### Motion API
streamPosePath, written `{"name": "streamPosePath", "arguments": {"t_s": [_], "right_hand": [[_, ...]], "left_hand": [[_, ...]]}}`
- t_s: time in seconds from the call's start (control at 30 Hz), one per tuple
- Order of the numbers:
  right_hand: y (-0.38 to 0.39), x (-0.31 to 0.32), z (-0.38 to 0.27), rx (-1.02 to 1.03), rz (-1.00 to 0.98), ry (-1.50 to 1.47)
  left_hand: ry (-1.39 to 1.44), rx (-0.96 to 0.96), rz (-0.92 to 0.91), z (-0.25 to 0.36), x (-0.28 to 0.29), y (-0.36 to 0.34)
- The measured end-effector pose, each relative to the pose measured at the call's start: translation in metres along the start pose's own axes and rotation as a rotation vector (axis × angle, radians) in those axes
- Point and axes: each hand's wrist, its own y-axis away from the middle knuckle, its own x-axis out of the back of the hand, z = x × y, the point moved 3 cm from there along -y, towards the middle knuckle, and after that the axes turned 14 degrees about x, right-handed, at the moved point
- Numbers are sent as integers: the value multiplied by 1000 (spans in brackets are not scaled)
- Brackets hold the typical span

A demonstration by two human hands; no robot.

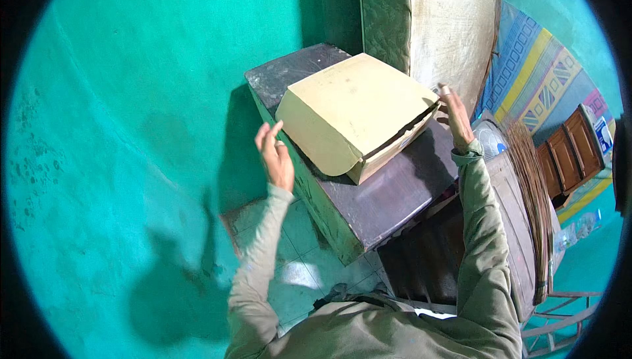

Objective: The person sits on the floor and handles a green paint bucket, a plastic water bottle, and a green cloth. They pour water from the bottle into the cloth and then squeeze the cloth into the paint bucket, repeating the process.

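Note:
A cream cardboard box (359, 102) lies on the dark top of a green-sided cabinet (388, 197). Its lid is down, with a dark gap along the right edge and a rounded flap hanging over the left side. My left hand (275, 158) is beside that flap, fingers spread, the fingertips close to its upper edge. At the box's right corner is my right hand (455, 116), fingers apart; whether they touch the cardboard I cannot tell. Neither hand grips anything.
Behind the cabinet a mattress (454, 23) leans upright against the green wall (145, 82). To the right are a fan (489, 140), a stick broom (530, 207), a plastic bottle (578, 230) and a patterned cloth (536, 69). Pale floor tiles (296, 234) show below.

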Motion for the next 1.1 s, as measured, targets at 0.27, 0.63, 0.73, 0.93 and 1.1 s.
{"name": "streamPosePath", "arguments": {"t_s": [0.27, 0.63, 0.73, 0.93, 1.1], "right_hand": [[-11, 7, 42, 184, -81, 306], [28, -17, -38, 228, 242, 447], [131, 10, -71, 313, 241, 278], [321, 99, -193, 587, 805, 443], [408, 116, -299, 1192, 945, 815]], "left_hand": [[360, 380, -307, 55, -72, 42], [360, 165, -216, 71, -43, 32], [80, -107, -58, 117, -30, 99], [95, -256, -62, 172, 22, 151], [455, -747, -348, 230, 5, 207]]}}
